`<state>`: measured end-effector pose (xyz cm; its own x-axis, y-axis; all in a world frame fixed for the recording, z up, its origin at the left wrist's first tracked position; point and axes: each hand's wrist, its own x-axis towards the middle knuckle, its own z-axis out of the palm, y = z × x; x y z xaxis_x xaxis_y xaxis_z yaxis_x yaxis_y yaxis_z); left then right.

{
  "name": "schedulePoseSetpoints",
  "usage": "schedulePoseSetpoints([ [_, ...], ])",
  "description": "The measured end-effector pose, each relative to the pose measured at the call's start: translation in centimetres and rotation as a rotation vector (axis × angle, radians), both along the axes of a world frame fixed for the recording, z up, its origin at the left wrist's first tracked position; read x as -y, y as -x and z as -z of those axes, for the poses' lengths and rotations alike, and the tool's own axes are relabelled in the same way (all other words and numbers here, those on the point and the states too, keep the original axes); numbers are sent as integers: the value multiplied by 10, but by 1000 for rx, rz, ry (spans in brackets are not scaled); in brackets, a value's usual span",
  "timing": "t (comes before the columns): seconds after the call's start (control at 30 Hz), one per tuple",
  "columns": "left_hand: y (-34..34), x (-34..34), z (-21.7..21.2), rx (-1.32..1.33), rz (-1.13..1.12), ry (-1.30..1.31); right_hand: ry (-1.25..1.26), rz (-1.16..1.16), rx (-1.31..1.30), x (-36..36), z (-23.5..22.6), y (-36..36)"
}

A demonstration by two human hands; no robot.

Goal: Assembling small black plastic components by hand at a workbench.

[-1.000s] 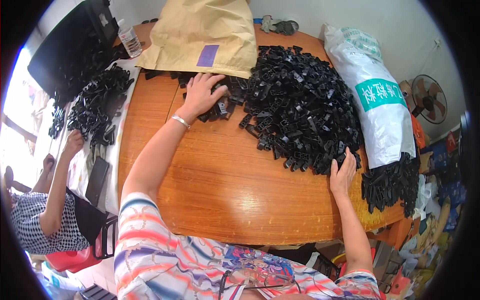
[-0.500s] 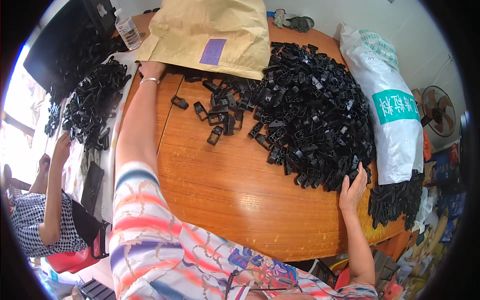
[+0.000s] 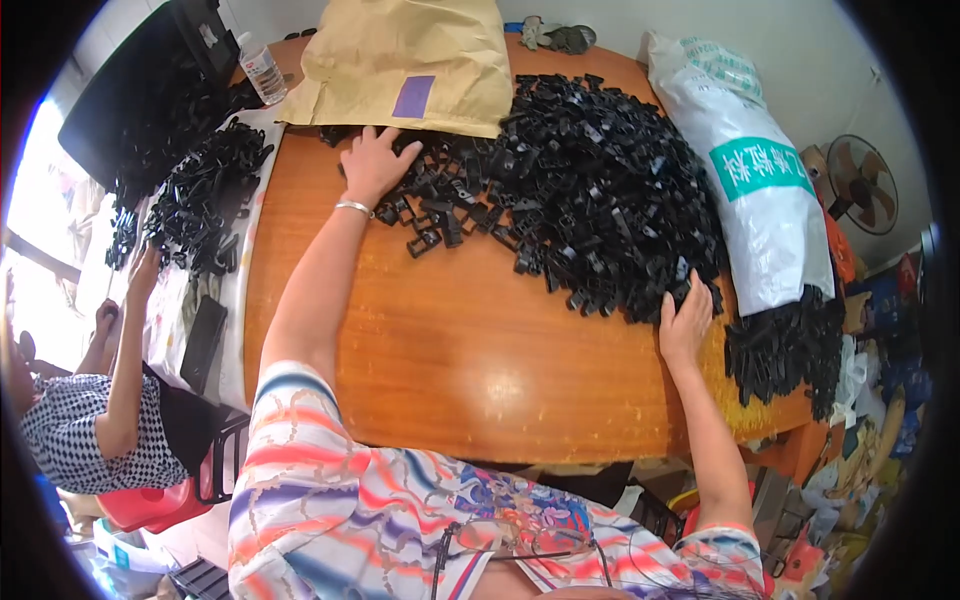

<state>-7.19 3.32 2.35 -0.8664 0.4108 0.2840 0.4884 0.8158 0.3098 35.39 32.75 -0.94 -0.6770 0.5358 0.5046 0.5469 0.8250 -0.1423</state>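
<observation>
Our left hand (image 3: 372, 163) lies flat, fingers spread, on loose black plastic clips (image 3: 440, 205) by the brown paper sack (image 3: 410, 60). Right hand (image 3: 685, 325), open, holds nothing, banks the main pile (image 3: 610, 190). Most clips remain heaped; gathering looks early.

Bright daylight from left — overexposed there; glare on table (image 3: 470, 350); fisheye bending, dark rim.

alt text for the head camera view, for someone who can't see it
A person leans over a round wooden table, left hand spread flat on scattered black plastic parts, right hand at the near edge of the big pile of black plastic parts. A brown paper sack and a white sack lie beyond; another person sits at left.
</observation>
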Motion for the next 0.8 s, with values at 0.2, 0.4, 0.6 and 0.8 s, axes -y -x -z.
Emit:
schedulePoseSetpoints([
  [0.2,-70,-2,12,34,136,-181,-58,-16,-95,-5,8,7],
  [0.4,-129,36,-7,-49,333,-461,-36,-19,-158,-4,4,10],
  [0.6,-225,93,-19,-131,507,-270,-77,-81,-201,5,-3,-1],
  [0.8,-231,92,-9,-112,540,-239,44,-169,-293,43,1,22],
])
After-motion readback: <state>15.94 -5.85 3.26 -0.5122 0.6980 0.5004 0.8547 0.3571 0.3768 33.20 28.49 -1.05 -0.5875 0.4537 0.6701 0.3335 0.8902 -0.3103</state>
